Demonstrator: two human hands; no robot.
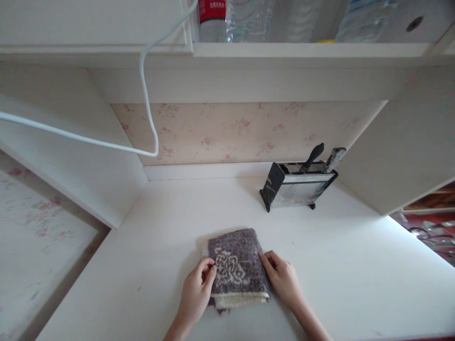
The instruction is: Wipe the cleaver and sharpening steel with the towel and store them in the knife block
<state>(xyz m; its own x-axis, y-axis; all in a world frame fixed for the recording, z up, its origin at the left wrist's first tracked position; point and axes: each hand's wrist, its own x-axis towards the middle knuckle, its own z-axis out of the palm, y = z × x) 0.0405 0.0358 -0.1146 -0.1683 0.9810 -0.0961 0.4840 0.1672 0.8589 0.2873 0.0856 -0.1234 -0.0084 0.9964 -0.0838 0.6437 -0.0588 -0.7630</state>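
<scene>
A folded grey towel (237, 265) with a pale woven pattern and a cream hem lies flat on the white counter (341, 265), near the front edge. My left hand (196, 290) pinches the towel's left edge between thumb and curled fingers. My right hand (282, 278) rests against the towel's right edge, with its fingers bent and their tips touching the cloth.
A black and silver knife block (297, 185) with two handles sticking out stands at the back right of the counter. A white cable (144, 85) hangs from the upper shelf at the left. Clear water bottles (249, 19) stand on that shelf. Cabinet walls close both sides.
</scene>
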